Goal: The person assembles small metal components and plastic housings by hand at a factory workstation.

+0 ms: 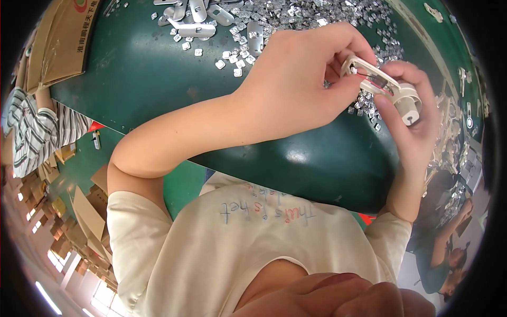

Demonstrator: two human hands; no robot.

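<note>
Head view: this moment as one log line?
left hand: holds cream plastic housing | right hand: holds its cylindrical end | green table: small metal parts

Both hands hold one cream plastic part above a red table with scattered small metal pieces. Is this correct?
Not quite: the table is dark green, not red, as the head view shows. The left hand and right hand do hold one cream plastic part, and small metal pieces lie scattered there.

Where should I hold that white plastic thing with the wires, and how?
I'd take the white plastic thing by its chunky round end, coming from the right, thumb on the near side. It's thickest there, while the thin wires lie in the open, narrower part.
</note>
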